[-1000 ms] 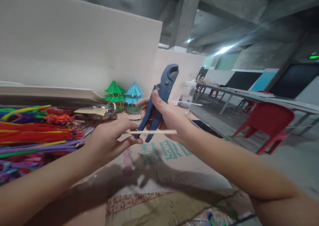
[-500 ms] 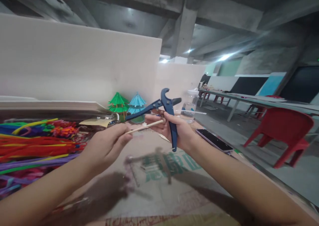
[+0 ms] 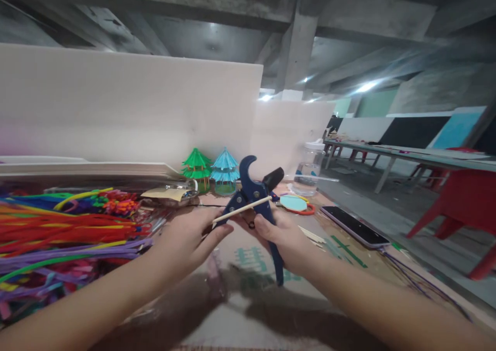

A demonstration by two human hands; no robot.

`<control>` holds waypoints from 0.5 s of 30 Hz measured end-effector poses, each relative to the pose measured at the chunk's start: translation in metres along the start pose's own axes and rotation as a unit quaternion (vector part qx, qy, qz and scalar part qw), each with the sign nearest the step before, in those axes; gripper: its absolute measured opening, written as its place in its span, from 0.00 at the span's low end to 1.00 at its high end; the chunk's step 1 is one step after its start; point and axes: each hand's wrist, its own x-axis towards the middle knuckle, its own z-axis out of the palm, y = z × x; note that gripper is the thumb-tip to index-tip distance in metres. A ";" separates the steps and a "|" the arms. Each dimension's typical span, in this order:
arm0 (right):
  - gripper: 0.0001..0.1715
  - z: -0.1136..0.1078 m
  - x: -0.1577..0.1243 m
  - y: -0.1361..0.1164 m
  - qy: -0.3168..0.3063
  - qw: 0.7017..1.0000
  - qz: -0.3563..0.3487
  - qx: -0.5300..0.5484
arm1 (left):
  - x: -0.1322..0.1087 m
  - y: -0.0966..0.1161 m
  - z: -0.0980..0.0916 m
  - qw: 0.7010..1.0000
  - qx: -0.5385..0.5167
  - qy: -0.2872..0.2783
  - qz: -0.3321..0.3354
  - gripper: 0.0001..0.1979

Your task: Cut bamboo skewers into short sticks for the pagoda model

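Observation:
My left hand [image 3: 194, 237] is closed on a thin wooden stick [image 3: 242, 209], pinched near its left end between thumb and fingers. The stick slants up to the right and passes in front of a blue pipe cutter [image 3: 254, 188]. My right hand [image 3: 284, 237] is wrapped round one handle of the cutter, whose hooked jaw points up and stands apart from the dark blade part. The other handle runs down-left behind the stick, and my left hand hides its end. Whether stick and cutter touch, I cannot tell.
Colourful pipe cleaners [image 3: 77, 224] cover the left side. Green [image 3: 196, 168] and blue [image 3: 225, 169] miniature pavilions stand behind my hands. To the right are a clear bottle [image 3: 309, 171], a light-blue disc [image 3: 293, 203], loose sticks [image 3: 313, 236] and a phone [image 3: 354, 227]; beyond stands a red chair [image 3: 457, 201].
The cutter has come lower and closer, turning so its blade side shows. The stick's right end has moved up and across the cutter. Both hands are nearer each other; the view has shifted slightly.

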 end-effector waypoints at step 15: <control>0.18 -0.020 0.008 -0.013 0.029 0.999 -0.002 -0.023 | 0.008 -0.005 -0.014 0.997 -0.027 0.065 0.018 0.21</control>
